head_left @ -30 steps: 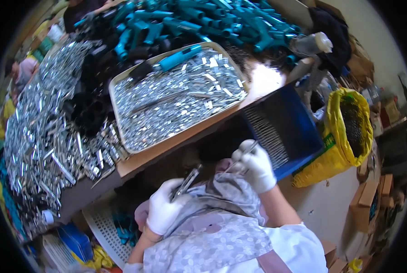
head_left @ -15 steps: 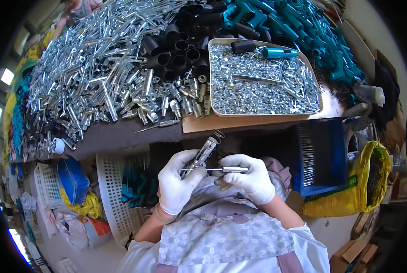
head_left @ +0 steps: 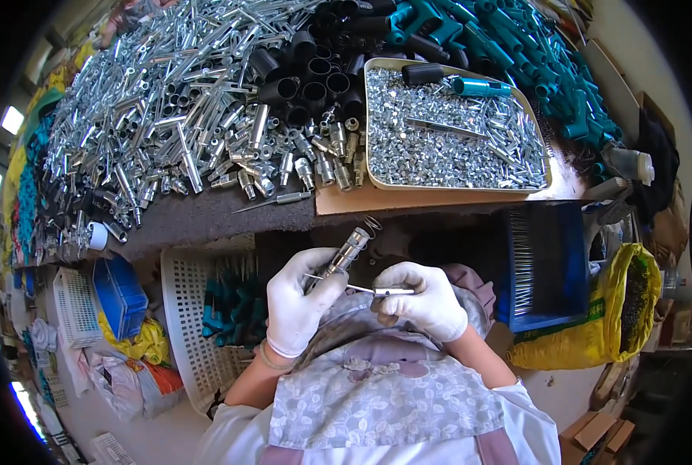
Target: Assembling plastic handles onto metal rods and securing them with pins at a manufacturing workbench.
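Note:
My left hand (head_left: 295,306), in a white glove, is closed around a shiny stepped metal cylinder (head_left: 349,249). That cylinder tilts up and to the right, and a thin coil spring (head_left: 372,225) sticks out of its upper end. My right hand (head_left: 432,304), gloved too, pinches a thin metal rod with a thicker cylindrical handle (head_left: 392,292). The rod's slim shaft runs left to my left thumb and across the lower part of the cylinder. Fingers hide where the two parts meet.
Ahead, the bench carries heaps of metal tubes (head_left: 183,101), black sleeves (head_left: 313,93) and teal tool bodies (head_left: 501,46). A tray (head_left: 454,188) of small metal pieces and a pointed tool (head_left: 284,199) lie nearer. Below stand a white basket (head_left: 183,325), a blue bin (head_left: 551,318) and a yellow sack (head_left: 570,353).
The rod in my right hand now slopes down to the right, its handle slightly lower and further left. The cylinder has shifted a little up and right in view; both grips hold.

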Demonstrator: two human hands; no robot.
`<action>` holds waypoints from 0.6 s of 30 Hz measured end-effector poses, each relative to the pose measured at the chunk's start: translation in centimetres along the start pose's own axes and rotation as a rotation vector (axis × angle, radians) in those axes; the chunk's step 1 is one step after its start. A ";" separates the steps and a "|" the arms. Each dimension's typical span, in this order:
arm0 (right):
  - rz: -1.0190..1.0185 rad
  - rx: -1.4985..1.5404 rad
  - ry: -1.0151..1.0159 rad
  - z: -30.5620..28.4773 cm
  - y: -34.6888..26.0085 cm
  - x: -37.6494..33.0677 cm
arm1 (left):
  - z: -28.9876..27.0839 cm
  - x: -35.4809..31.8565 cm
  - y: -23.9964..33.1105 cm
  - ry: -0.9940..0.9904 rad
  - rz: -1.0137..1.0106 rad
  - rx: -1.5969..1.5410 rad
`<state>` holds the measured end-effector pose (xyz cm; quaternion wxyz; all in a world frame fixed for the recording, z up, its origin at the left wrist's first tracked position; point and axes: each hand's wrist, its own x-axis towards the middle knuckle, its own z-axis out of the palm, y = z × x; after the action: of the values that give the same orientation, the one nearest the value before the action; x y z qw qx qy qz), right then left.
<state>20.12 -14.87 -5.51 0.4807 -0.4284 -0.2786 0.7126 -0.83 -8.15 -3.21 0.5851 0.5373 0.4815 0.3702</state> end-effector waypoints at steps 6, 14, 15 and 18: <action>0.032 -0.099 0.055 0.8 -0.4 0.1 | 0.3 -0.2 -0.2 0.033 0.037 0.054; -0.252 -0.457 0.414 -2.6 -5.0 -1.7 | -2.1 0.4 -0.7 -0.102 0.268 0.301; -0.273 -0.436 0.448 -3.3 -5.7 -2.3 | -2.5 0.6 -0.4 -0.106 0.266 0.298; -0.236 -0.426 0.443 -3.2 -8.0 -2.9 | -3.0 0.8 0.6 -0.184 0.502 0.488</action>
<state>27.04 -14.51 0.44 0.5085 -0.6286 -0.3576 0.4673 -3.44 -6.44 -2.60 0.3714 0.7938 0.3540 0.3265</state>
